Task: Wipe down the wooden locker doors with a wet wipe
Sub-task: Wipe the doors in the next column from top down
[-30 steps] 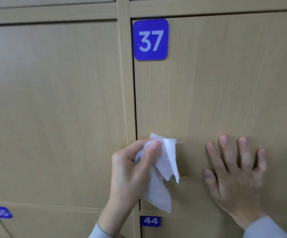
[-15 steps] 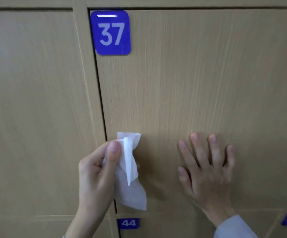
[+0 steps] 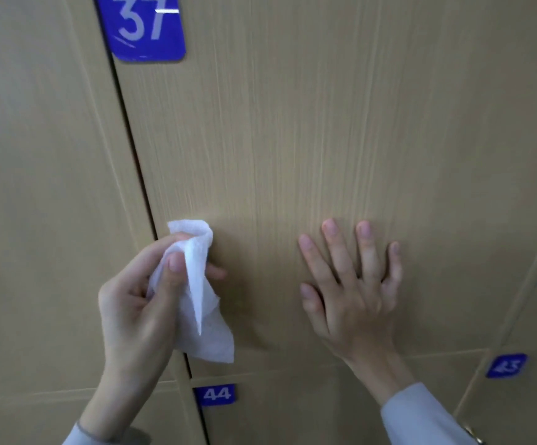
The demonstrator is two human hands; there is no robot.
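A light wooden locker door point(image 3: 309, 130) with a blue number plate 37 point(image 3: 142, 27) fills the head view. My left hand point(image 3: 138, 303) pinches a crumpled white wet wipe point(image 3: 203, 316) between thumb and fingers, near the door's lower left edge. The wipe hangs down below my fingers. My right hand point(image 3: 350, 287) lies flat on the lower part of the same door, fingers spread and straight.
A dark gap point(image 3: 132, 149) separates door 37 from the neighbouring door point(image 3: 36, 187) on the left. Below are lockers with blue plates 44 point(image 3: 216, 394) and 43 point(image 3: 506, 366). Another door edge runs at the far right.
The view has shifted right and closer, so the 37 plate moved up and left. My left hand has bunched the wipe tighter. My right hand stays flat on the door.
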